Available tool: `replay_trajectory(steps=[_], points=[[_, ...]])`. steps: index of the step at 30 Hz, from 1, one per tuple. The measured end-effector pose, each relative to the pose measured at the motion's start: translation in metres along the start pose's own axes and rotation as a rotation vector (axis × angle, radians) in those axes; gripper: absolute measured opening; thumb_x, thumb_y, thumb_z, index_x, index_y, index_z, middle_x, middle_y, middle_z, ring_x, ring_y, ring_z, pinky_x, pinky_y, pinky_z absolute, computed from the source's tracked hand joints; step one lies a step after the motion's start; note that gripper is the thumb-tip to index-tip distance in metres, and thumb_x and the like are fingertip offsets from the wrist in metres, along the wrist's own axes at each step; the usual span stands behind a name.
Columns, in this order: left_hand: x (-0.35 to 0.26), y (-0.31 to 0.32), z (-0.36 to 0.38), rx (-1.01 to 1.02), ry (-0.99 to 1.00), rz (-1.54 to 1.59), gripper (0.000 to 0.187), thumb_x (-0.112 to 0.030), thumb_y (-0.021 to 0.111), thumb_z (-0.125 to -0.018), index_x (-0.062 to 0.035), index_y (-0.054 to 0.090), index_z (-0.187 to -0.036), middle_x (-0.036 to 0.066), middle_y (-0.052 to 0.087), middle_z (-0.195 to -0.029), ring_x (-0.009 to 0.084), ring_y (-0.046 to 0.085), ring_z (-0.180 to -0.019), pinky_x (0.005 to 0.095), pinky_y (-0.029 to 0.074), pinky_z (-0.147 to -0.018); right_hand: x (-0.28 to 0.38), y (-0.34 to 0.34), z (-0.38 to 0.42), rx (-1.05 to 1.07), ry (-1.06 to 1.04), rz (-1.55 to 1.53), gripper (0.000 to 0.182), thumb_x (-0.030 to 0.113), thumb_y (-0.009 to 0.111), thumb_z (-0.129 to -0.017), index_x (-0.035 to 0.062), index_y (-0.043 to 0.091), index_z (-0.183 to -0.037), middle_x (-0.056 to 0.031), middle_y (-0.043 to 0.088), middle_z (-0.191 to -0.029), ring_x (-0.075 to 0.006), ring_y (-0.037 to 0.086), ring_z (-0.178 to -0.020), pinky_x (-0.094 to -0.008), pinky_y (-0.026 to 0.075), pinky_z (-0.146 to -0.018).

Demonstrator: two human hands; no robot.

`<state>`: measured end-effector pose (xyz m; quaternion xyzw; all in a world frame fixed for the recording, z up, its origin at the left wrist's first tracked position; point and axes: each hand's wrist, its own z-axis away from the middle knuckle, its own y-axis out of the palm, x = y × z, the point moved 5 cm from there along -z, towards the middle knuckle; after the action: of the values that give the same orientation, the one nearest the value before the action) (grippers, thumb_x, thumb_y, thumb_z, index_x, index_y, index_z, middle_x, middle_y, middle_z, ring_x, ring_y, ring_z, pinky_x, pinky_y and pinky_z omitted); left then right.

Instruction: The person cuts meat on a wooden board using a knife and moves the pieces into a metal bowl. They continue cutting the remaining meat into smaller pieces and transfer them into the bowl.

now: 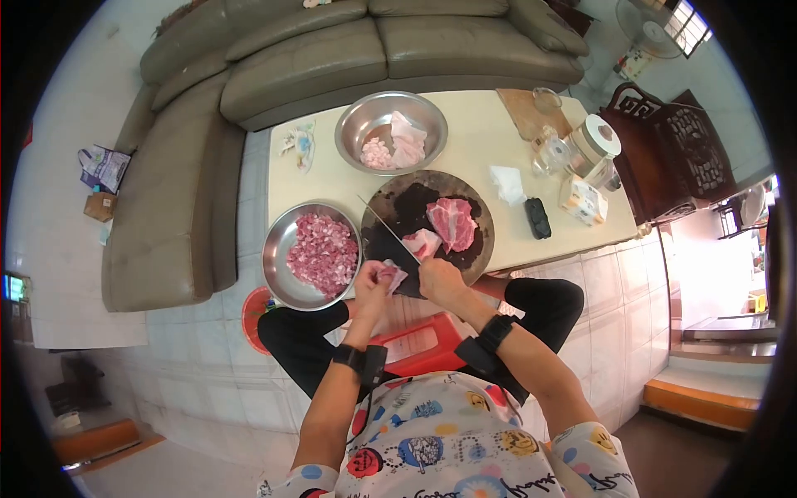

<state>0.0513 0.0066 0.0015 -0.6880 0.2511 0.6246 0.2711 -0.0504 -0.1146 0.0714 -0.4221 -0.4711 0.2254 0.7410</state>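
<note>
patterned shirt [448, 432] fills the lower foreground, with bare forearms reaching past black wrist straps toward a pale table [309, 184]. the left hand [375, 286] pinches a small piece of raw meat [393, 276] in narrow, closed fingers, near the close edge of a round chopping board [404, 183]. the right hand [442, 282] is closed around the handle of a knife [383, 222], whose long blade points up and to the left across the board. beside the blade lies a pale-edged chunk of meat [422, 243], and next to it, on the right part of the board, a larger red slab [453, 222]. a steel bowl [277, 267] of diced meat [322, 256] sits left of the board; a steel basin [359, 124] beyond it holds whitish pieces [408, 139]. to the right are a white tissue [508, 184], a black packet [538, 218], a tissue pack [584, 200] and a kettle [601, 136]. a red stool [446, 334] shows between the legs, and a grey-brown sofa [307, 70] stands behind the table.
</note>
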Motion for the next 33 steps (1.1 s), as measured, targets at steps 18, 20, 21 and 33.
replay_trajectory(steps=[18, 20, 21, 33], points=[[-0.062, 0.048, -0.063, 0.439, 0.128, -0.784, 0.037, -0.012, 0.072, -0.067, -0.0023, 0.062, -0.101, 0.018, 0.056, -0.104, 0.0335, 0.055, -0.099, 0.0387, 0.045, -0.087, -0.065, -0.031, 0.08, -0.23, 0.151, -0.268, 0.022, 0.016, 0.054, -0.084, -0.0046, 0.057, -0.092, -0.029, 0.058, -0.076, -0.0441, 0.058, -0.078, -0.0495, 0.047, -0.069], [-0.063, 0.026, -0.058, 0.083, 0.186, -0.716, 0.037, -0.013, 0.072, -0.067, -0.0019, 0.061, -0.1, 0.017, 0.056, -0.105, 0.0333, 0.054, -0.1, 0.0381, 0.045, -0.086, -0.063, -0.03, 0.085, -0.178, 0.194, -0.339, 0.021, 0.016, 0.054, -0.084, -0.0033, 0.056, -0.092, -0.0287, 0.058, -0.072, -0.0444, 0.058, -0.075, -0.0498, 0.047, -0.067], [-0.069, 0.017, -0.048, -0.072, 0.177, -0.696, 0.036, -0.012, 0.072, -0.069, 0.0003, 0.059, -0.099, 0.016, 0.058, -0.099, 0.0302, 0.059, -0.091, 0.038, 0.048, -0.079, -0.062, -0.032, 0.087, -0.171, 0.195, -0.344, 0.021, 0.016, 0.054, -0.084, -0.0033, 0.056, -0.092, -0.0287, 0.058, -0.072, -0.0444, 0.058, -0.075, -0.0498, 0.047, -0.067], [-0.022, 0.034, -0.007, -0.41, -0.503, -0.034, 0.052, 0.002, 0.069, -0.069, -0.0006, 0.043, -0.115, 0.011, 0.051, -0.094, 0.0174, 0.057, -0.072, 0.028, 0.053, -0.053, -0.046, -0.035, 0.077, -0.144, 0.019, -0.101, 0.016, 0.011, 0.054, -0.085, -0.0028, 0.053, -0.093, -0.0261, 0.055, -0.063, -0.0431, 0.056, -0.065, -0.0485, 0.044, -0.057]])
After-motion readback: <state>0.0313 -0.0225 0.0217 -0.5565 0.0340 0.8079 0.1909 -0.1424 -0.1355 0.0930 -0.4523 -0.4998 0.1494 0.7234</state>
